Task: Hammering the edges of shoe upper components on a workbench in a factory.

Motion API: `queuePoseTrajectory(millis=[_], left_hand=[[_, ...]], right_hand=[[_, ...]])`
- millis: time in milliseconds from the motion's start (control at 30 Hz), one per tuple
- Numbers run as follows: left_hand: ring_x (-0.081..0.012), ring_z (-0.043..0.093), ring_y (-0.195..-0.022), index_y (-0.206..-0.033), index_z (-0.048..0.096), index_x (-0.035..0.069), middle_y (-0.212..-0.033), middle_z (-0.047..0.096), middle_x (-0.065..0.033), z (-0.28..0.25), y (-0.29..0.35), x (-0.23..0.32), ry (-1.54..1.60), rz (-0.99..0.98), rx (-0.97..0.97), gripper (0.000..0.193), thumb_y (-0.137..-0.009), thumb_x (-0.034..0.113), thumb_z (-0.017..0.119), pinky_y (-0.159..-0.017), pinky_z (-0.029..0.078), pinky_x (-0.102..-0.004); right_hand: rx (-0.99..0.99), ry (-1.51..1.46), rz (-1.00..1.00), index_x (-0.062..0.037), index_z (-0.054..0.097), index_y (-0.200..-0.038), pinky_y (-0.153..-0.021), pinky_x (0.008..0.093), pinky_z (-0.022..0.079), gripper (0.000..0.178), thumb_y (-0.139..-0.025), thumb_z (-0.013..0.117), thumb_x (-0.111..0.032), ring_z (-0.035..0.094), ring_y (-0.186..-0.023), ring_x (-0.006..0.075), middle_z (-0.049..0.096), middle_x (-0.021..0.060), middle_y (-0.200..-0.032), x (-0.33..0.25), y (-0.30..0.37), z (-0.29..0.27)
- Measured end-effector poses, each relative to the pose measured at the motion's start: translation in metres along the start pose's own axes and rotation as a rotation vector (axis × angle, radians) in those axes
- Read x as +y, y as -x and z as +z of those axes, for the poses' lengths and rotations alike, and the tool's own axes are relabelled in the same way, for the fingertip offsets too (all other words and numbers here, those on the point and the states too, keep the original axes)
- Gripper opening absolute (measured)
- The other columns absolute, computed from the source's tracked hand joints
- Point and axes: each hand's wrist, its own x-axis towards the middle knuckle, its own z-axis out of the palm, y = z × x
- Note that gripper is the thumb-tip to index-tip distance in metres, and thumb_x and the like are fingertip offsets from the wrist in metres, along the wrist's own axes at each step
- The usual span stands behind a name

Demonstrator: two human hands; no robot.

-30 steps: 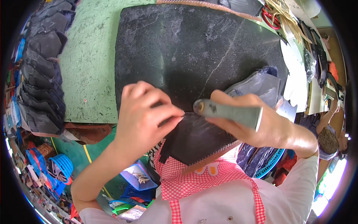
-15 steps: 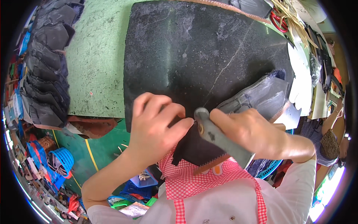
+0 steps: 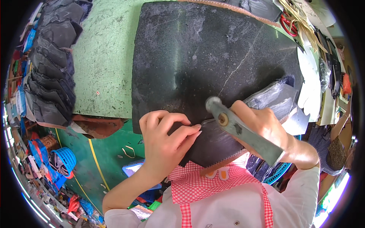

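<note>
Left hand (image 3: 162, 133) curled, right hand (image 3: 263, 122) clenched, elbows (image 3: 308, 159) bent

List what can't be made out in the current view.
In the head view:
Grey metal hammer: everything below its striking end is hidden by that end and the right grip.
Left grip: whether it pinches anything is too small to tell.
Black flat piece with zigzag-stitched edge: partly covered by both.
Row of overlapping black pieces: cut off by the upper edge.

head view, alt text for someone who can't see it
A right hand grips a hammer over a dark stitched piece; the left hand is at its edge. Beneath lies a black board on a green table, overlapping dark pieces at left.
</note>
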Motion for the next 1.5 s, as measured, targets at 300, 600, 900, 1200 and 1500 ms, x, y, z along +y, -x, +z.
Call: queuePoseTrajectory(millis=[300, 600, 900, 1200, 1500], left_hand=[[-0.0214, 0.055, -0.096, -0.091, 0.076, 0.020, -0.097, 0.067, 0.0076, 0.001, 0.003, 0.006, -0.091, 0.063, 0.025, 0.020, -0.074, 0.015, 0.086, -0.093, 0.036, -0.0452], [-0.0242, 0.055, -0.100, -0.087, 0.077, 0.020, -0.098, 0.063, 0.0061, -0.004, 0.002, 0.001, -0.042, 0.000, 0.008, 0.017, -0.073, 0.019, 0.087, -0.094, 0.036, -0.0478], [-0.0243, 0.057, -0.099, -0.090, 0.076, 0.018, -0.094, 0.064, 0.0048, -0.007, -0.002, 0.008, -0.099, 0.110, -0.020, 0.017, -0.074, 0.014, 0.082, -0.095, 0.039, -0.0497], [-0.0337, 0.059, -0.110, -0.120, 0.063, 0.011, -0.116, 0.064, -0.0106, 0.016, -0.021, 0.020, 0.173, 0.196, -0.163, 0.050, -0.080, 0.032, 0.084, -0.094, 0.046, -0.0475], [-0.0189, 0.056, -0.111, -0.126, 0.056, 0.003, -0.119, 0.059, -0.0065, -0.153, -0.017, -0.112, 0.302, -0.533, 0.310, 0.046, -0.083, 0.006, 0.073, -0.102, 0.044, -0.0332]], right_hand=[[-0.032, 0.013, -0.039, 0.0006, 0.047, -0.108, -0.057, 0.0481, 0.054, 0.032, -0.087, 0.068, -0.012, 0.071, -0.075, 0.0417, 0.066, 0.0219, -0.076, -0.007, -0.004, -0.001], [0.019, 0.034, -0.139, 0.0006, 0.049, -0.107, -0.055, 0.0493, 0.054, 0.023, -0.093, 0.063, -0.010, 0.070, -0.066, 0.0394, 0.066, 0.0190, -0.070, -0.009, -0.009, -0.007], [0.002, 0.154, -0.126, -0.0004, 0.049, -0.104, -0.053, 0.0467, 0.055, 0.020, -0.096, 0.063, -0.012, 0.069, -0.060, 0.0364, 0.065, 0.0157, -0.064, -0.020, -0.007, -0.007], [0.519, -0.004, 0.080, -0.0004, 0.061, -0.106, -0.062, 0.0343, 0.046, 0.014, -0.097, 0.068, -0.009, 0.059, -0.066, 0.0312, 0.058, 0.0148, -0.086, 0.019, 0.004, -0.038], [0.827, 0.422, 0.277, -0.0039, 0.063, -0.111, -0.077, 0.0479, 0.055, 0.029, -0.087, 0.076, -0.013, 0.066, -0.090, 0.0377, 0.060, 0.0143, -0.106, 0.115, 0.051, -0.057]])
